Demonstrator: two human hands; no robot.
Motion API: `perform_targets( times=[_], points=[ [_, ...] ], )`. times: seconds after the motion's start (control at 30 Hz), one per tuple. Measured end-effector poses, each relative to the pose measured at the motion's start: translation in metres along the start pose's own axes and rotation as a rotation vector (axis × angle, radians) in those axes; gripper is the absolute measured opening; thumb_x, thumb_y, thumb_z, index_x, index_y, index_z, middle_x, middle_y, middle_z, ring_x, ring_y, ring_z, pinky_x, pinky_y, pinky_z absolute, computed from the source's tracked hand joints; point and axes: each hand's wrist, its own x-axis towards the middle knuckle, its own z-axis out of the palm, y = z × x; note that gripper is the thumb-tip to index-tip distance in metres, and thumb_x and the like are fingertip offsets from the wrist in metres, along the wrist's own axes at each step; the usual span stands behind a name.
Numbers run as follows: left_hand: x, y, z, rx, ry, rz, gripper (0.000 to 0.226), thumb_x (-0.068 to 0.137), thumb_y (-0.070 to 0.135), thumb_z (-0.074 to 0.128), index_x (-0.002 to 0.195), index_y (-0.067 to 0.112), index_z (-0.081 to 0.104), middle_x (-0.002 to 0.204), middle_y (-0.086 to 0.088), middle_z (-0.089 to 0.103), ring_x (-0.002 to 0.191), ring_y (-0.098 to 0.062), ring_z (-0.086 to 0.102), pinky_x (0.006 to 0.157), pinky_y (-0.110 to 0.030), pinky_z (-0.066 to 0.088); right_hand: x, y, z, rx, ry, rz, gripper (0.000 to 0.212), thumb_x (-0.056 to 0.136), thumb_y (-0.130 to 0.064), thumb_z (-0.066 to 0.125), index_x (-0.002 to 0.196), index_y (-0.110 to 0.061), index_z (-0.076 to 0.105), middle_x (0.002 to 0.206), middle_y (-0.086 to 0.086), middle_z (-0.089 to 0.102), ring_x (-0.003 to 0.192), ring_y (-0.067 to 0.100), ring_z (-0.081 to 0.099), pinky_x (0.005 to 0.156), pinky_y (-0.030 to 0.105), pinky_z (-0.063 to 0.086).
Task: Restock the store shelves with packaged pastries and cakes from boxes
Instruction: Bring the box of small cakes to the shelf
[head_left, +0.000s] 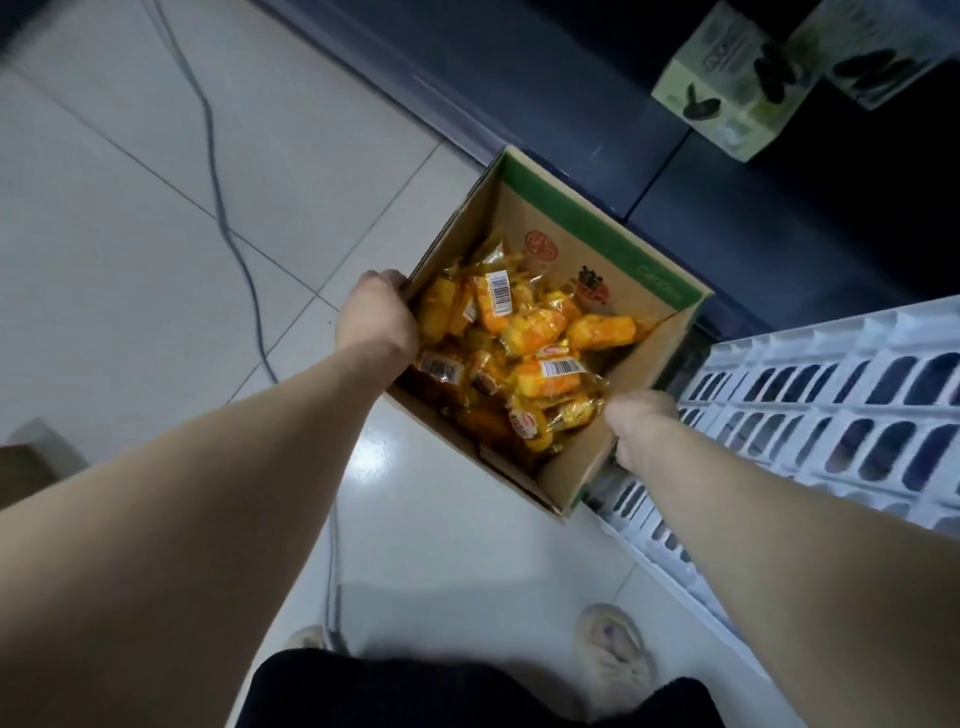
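Note:
An open cardboard box (597, 249) with a green band along its far rim is held above the floor in the middle of the head view. Several yellow and orange wrapped pastries (524, 353) lie piled inside it. My left hand (375, 317) grips the box's left rim, fingers curled over the edge. My right hand (641, 431) grips the near right wall of the box, thumb inside. The fingertips of both hands are hidden behind the cardboard.
White boxes with dark oval windows (852, 410) fill the shelf at the right. Two pale green boxes (737, 88) stand on a dark shelf (571, 83) at the top right. A grey cable (228, 218) runs across the white tiled floor. My slippered foot (615, 654) is below.

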Motion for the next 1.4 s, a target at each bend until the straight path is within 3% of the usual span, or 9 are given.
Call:
perform_targets(
  times=[0.13,0.23,0.47,0.67,0.87,0.97,1.07,1.2,1.4],
  points=[
    [-0.014,-0.008,-0.026,-0.028,-0.011,-0.095,0.041,0.084,-0.007,0.040,0.109,0.014,0.065,0.102,-0.009,0.062,0.098,-0.028,0.059,0.085,-0.032,0.048,-0.019,-0.005,-0.004,-0.009,0.021,-0.034,0.040,0.092,0.000,0.046,0.132,0.004,0.047,0.134,0.022,0.051,0.122,0.035,0.052,0.082,0.028,0.042],
    [-0.036,-0.011,-0.067,-0.016,-0.027,-0.137,0.040,0.084,-0.006,0.040,0.105,0.016,0.066,0.093,-0.005,0.058,0.091,-0.024,0.057,0.077,-0.028,0.045,-0.058,-0.013,-0.013,0.001,0.068,-0.010,0.036,0.088,-0.005,0.051,0.123,0.000,0.054,0.120,0.020,0.061,0.108,0.037,0.061,0.087,0.040,0.054],
    [-0.099,0.017,-0.231,0.053,-0.020,-0.105,0.025,0.083,0.006,0.049,0.091,0.016,0.070,0.093,-0.010,0.067,0.094,-0.033,0.063,0.077,-0.030,0.050,-0.210,-0.064,-0.066,-0.112,0.014,-0.147,0.031,0.093,-0.002,0.039,0.116,0.004,0.058,0.097,0.014,0.057,0.088,0.026,0.055,0.067,0.026,0.040],
    [-0.179,0.073,-0.372,0.098,-0.003,-0.021,0.024,0.085,0.010,0.050,0.101,0.015,0.069,0.098,-0.008,0.065,0.094,-0.030,0.064,0.078,-0.033,0.052,-0.366,-0.082,-0.155,0.034,0.051,-0.220,0.026,0.094,-0.001,0.039,0.112,0.002,0.057,0.091,0.013,0.054,0.081,0.026,0.052,0.046,0.024,0.034],
    [-0.262,0.160,-0.465,0.254,-0.197,0.216,0.024,0.074,0.000,0.052,0.089,0.005,0.070,0.092,-0.011,0.070,0.083,-0.025,0.070,0.076,-0.036,0.060,-0.467,-0.049,-0.261,0.079,0.094,-0.234,0.029,0.094,0.001,0.038,0.120,0.003,0.050,0.099,0.013,0.048,0.090,0.024,0.049,0.074,0.031,0.045],
    [-0.303,0.206,-0.471,0.321,-0.308,0.363,0.024,0.069,0.001,0.054,0.086,-0.001,0.070,0.088,-0.015,0.072,0.079,-0.024,0.072,0.073,-0.036,0.061,-0.498,-0.016,-0.317,0.078,0.122,-0.219,0.019,0.095,-0.001,0.038,0.110,-0.001,0.049,0.104,0.013,0.048,0.098,0.025,0.051,0.076,0.030,0.044],
    [-0.348,0.245,-0.448,0.351,-0.376,0.474,0.008,0.073,0.000,0.056,0.071,0.004,0.062,0.072,-0.011,0.064,0.073,-0.026,0.068,0.062,-0.030,0.057,-0.499,0.023,-0.369,0.163,0.221,-0.192,0.036,0.095,-0.001,0.039,0.130,0.006,0.043,0.121,0.017,0.053,0.113,0.031,0.053,0.085,0.033,0.047],
    [-0.391,0.278,-0.390,0.349,-0.414,0.544,0.013,0.073,-0.001,0.051,0.070,0.005,0.061,0.064,-0.009,0.061,0.077,-0.029,0.072,0.071,-0.032,0.058,-0.477,0.072,-0.422,0.240,0.305,-0.126,0.031,0.093,-0.001,0.042,0.122,0.007,0.050,0.106,0.017,0.054,0.095,0.028,0.052,0.073,0.031,0.043],
    [-0.416,0.307,-0.291,0.339,-0.426,0.585,0.013,0.076,-0.003,0.053,0.073,0.002,0.064,0.090,-0.021,0.070,0.088,-0.034,0.069,0.080,-0.042,0.059,-0.413,0.113,-0.475,0.250,0.401,-0.042,0.026,0.092,0.000,0.047,0.116,0.005,0.058,0.099,0.016,0.056,0.097,0.033,0.057,0.072,0.030,0.044]
  ],
)
